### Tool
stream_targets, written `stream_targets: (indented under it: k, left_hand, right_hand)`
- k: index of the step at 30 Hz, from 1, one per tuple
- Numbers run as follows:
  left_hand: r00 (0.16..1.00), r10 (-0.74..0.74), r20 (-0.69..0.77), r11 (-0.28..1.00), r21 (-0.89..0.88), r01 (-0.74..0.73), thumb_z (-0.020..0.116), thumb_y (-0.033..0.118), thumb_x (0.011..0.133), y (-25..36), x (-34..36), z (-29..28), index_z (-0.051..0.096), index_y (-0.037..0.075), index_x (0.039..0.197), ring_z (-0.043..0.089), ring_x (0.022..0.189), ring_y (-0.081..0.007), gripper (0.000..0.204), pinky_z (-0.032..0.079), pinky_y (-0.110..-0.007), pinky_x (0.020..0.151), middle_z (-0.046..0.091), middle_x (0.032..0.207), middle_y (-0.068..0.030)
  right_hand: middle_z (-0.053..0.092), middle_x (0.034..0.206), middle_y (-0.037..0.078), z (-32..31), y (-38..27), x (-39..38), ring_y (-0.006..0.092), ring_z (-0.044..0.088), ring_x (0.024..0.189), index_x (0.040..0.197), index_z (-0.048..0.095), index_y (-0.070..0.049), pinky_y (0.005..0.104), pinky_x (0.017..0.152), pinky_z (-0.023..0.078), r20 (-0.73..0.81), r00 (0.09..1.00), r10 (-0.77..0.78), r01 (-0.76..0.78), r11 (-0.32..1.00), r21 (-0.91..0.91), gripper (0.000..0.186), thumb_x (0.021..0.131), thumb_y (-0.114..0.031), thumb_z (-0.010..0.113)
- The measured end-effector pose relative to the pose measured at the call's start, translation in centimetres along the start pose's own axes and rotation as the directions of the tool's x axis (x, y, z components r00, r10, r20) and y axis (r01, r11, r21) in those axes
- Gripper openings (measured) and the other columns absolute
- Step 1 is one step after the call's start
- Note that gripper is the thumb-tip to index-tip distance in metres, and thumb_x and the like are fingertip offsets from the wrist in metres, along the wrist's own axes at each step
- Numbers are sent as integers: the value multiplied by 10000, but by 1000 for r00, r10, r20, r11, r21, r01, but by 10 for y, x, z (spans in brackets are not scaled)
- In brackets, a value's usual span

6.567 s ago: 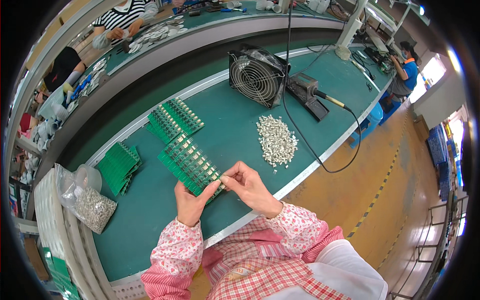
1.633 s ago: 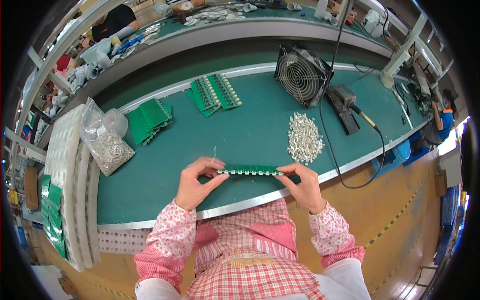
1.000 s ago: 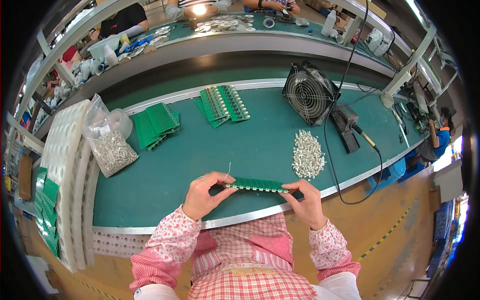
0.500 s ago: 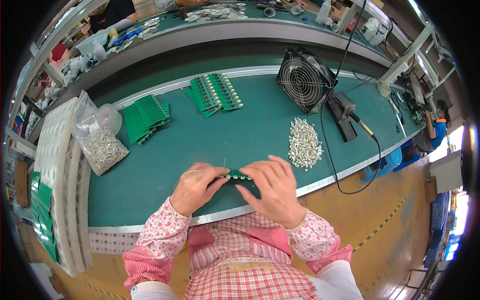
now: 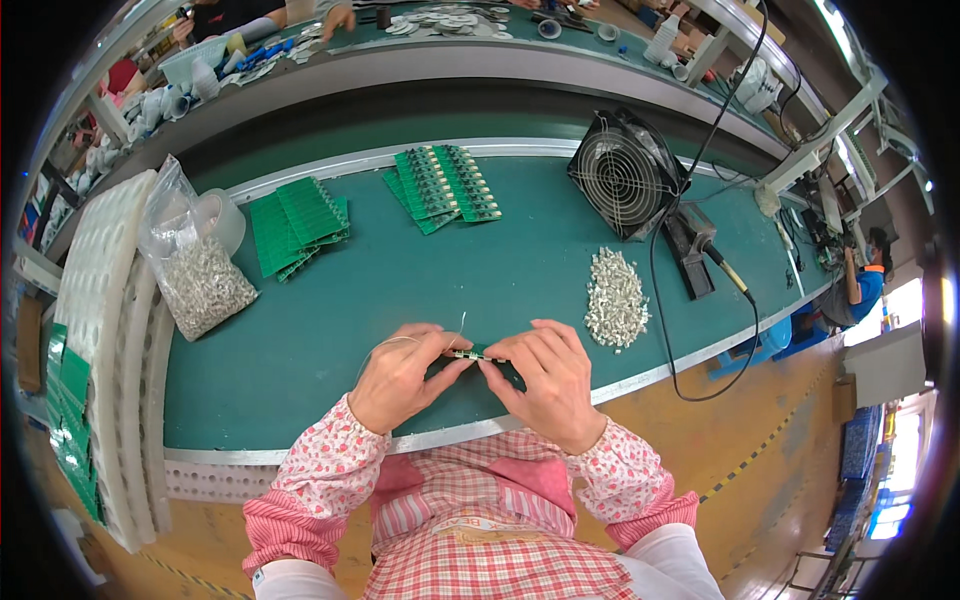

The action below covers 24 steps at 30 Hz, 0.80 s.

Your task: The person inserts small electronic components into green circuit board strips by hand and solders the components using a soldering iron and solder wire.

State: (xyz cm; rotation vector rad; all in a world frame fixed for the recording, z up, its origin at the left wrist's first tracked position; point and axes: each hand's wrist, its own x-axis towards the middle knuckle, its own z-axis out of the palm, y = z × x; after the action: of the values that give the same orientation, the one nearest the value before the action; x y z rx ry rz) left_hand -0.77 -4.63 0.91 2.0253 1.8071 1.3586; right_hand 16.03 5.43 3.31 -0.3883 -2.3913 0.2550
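Note:
Between both hands, near the front edge of the bench, is a small green circuit board [image 5: 474, 355] with a row of white connectors along its edge. My left hand [image 5: 398, 372] pinches its left end between thumb and fingers. A thin pale wire [image 5: 464, 318], likely solder, runs by the left fingers with its tip standing up. My right hand [image 5: 546, 380] grips the board's right end, thumb below and fingers above. The fingers cover much of the board. To the right lies a pile of small white connectors [image 5: 616, 299].
Green boards [image 5: 303, 222] lie stacked at the left, and boards with connectors [image 5: 440, 185] at the back. A bag of white parts [image 5: 205, 285] stands beside a tape roll [image 5: 222, 220]. A fan [image 5: 626, 175] and a soldering iron [image 5: 728, 268] in its stand [image 5: 690, 250] occupy the right.
My right thumb has closed up onto the board, which was held with the thumb apart before. The view has shifted slightly. A person's hand now reaches over the far bench.

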Motion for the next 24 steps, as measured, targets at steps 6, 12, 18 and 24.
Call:
stream_targets:
  k: [6,12,18,24]
  left_hand:
    - [1000,-3,-5,1000,-7,2,711,27,734,0,1,0,600,22,909,663,697,-223,207,506,-390,848,679,815,-73]
    - [1000,-2,-18,1000,-10,1,712,18,735,0,0,3,584,18,903,662,690,-209,211,498,-415,886,681,836,-65]
    - [1000,-14,-16,1000,-8,14,715,18,731,3,-4,3,596,22,893,657,682,-209,202,495,-419,894,681,836,-58]
    - [998,57,10,995,78,-58,737,28,706,16,-16,4,608,32,882,653,713,-205,217,498,-417,884,681,861,-56]
  right_hand:
    - [635,783,9,-1,-1,2,184,608,726,842,617,-88,386,821,471,2,1000,-1,1,1000,21,208,686,-100,753]
    - [632,786,19,3,0,-1,204,601,717,861,600,-68,401,819,477,-21,1000,-1,2,999,36,236,685,-82,756]
    - [638,835,36,-4,-3,-6,233,607,760,887,595,-73,401,833,474,26,999,21,-22,999,26,264,688,-110,764]
    - [616,1064,90,-39,17,-36,272,567,970,980,555,-67,382,877,434,254,946,200,-231,968,99,345,717,-176,750]
